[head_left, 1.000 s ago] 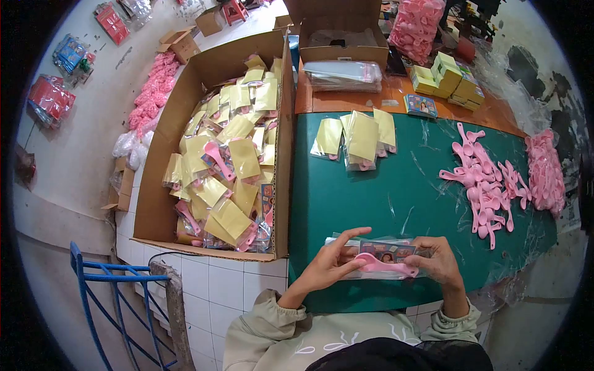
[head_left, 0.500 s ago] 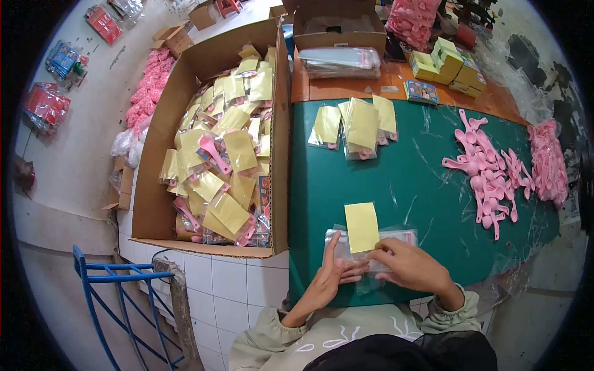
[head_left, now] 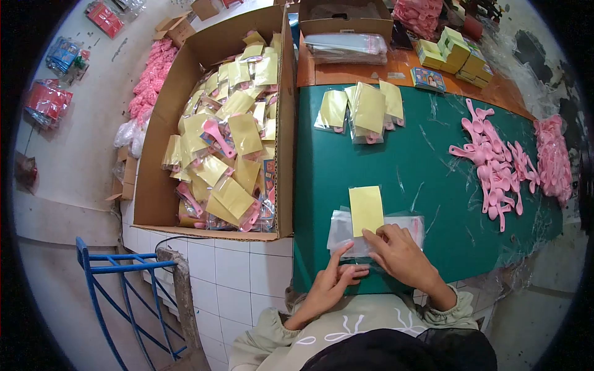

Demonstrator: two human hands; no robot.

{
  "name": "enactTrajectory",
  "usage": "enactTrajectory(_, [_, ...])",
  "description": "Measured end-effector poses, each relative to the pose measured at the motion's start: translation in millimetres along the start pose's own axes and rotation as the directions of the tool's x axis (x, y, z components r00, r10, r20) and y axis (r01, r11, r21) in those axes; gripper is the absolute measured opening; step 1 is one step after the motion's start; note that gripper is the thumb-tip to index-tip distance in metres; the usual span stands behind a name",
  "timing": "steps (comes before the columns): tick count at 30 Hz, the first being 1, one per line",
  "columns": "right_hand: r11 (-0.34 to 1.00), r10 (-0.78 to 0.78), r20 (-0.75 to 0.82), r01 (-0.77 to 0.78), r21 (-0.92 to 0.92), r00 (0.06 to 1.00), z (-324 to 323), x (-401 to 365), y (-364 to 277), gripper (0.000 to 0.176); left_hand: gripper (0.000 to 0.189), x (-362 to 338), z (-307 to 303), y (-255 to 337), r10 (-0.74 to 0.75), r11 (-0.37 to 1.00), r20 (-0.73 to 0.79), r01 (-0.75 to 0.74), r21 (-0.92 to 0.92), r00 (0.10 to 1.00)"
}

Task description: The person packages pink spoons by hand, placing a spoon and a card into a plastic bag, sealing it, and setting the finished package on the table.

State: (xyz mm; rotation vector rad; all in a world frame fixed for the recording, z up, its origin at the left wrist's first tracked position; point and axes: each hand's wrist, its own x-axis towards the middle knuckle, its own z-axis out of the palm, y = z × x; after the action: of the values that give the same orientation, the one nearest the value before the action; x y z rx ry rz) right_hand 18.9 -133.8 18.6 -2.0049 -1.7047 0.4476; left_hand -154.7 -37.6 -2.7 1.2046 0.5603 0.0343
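A plain yellow card [head_left: 366,210] lies on a stack of clear plastic bags [head_left: 405,227] near the table's front edge. Clear film shows around the card's upper edge. My right hand [head_left: 405,256] is curled over the card's lower end, fingertips pressed together there; the exact grip is partly hidden. Beside it, my left hand [head_left: 328,285] has its index finger stretched along the lower edge of the bags, other fingers apart. Farther up the table lie several packets [head_left: 368,111] with yellow cards and pink spoons inside.
At left stands a large carton [head_left: 285,154] full of similar packets. Loose pink spoons [head_left: 489,164] are heaped on the right, beside a bagged bundle of spoons [head_left: 552,157]. At the back are plastic sleeves [head_left: 346,49] and small yellow-green boxes [head_left: 455,52]. A blue metal frame [head_left: 124,269] stands lower left.
My left hand has shifted down off the bags' left side, its index finger lowered. My right hand has moved its fingertips onto the card's lower end. The view has tilted slightly.
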Motion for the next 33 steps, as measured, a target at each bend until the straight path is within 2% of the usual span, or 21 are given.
enactTrajectory(3, [0.984, -0.081, 0.112, 0.061, 0.168, 0.99, -9, -7, 1, 0.033, 0.045, -1, 0, -5, 0.024, 0.998, 0.006, -0.023, -0.051, 1.0])
enactTrajectory(7, [0.981, -0.129, 0.169, 0.101, 0.164, 0.977, -1, -13, 0, 0.026, 0.044, -4, 0, -9, 0.031, 0.996, -0.009, -0.031, -0.079, 0.999])
enactTrajectory(9, [0.977, -0.135, 0.167, 0.102, 0.189, 0.977, 3, -12, -1, 0.025, 0.043, -6, 1, -8, 0.029, 0.999, -0.018, -0.03, -0.037, 0.999])
enactTrajectory(13, [0.974, -0.18, 0.114, 0.161, 0.157, 0.977, 6, -10, -2, 0.024, 0.043, -9, 1, -9, 0.096, 0.992, -0.05, -0.092, 0.085, 0.994])
enactTrajectory(15, [0.97, -0.197, 0.099, 0.179, 0.165, 0.975, 8, -11, -2, 0.022, 0.043, -9, 0, -6, 0.093, 0.994, -0.046, -0.09, 0.058, 0.995])
enactTrajectory(21, [0.956, -0.293, -0.013, 0.293, -0.032, 0.956, 10, -8, -7, 0.019, 0.046, 10, -2, -5, 0.081, 0.996, -0.047, -0.08, 0.032, 0.996])
enactTrajectory(22, [0.954, -0.299, -0.031, 0.3, 0.011, 0.954, 7, -7, -9, 0.018, 0.047, 16, -1, -3, 0.071, 0.997, -0.045, -0.069, 0.043, 0.996])
enactTrajectory(25, [0.949, -0.313, -0.043, 0.314, 0.015, 0.949, 0, -7, -10, 0.017, 0.053, 31, 7, 4, 0.157, 0.986, -0.075, -0.16, -0.037, 0.985])
enactTrajectory(28, [0.933, -0.317, 0.009, 0.311, 0.18, 0.948, -22, -9, -2, 0.017, 0.058, 36, 16, 13, 0.204, 0.978, -0.098, -0.207, -0.026, 0.974])
enactTrajectory(31, [0.906, -0.344, 0.077, 0.31, 0.288, 0.936, -49, -9, 9, 0.015, 0.058, 40, 24, 15, 0.177, 0.983, -0.017, -0.177, -0.04, 0.984])
enactTrajectory(32, [0.88, -0.379, 0.081, 0.332, 0.34, 0.922, -60, -9, 12, 0.016, 0.056, 44, 27, 15, 0.217, 0.975, -0.023, -0.218, -0.042, 0.976])
enactTrajectory(33, [0.85, -0.399, 0.108, 0.323, 0.416, 0.91, -74, -10, 17, 0.015, 0.054, 47, 27, 17, 0.208, 0.972, -0.049, -0.212, -0.098, 0.977])
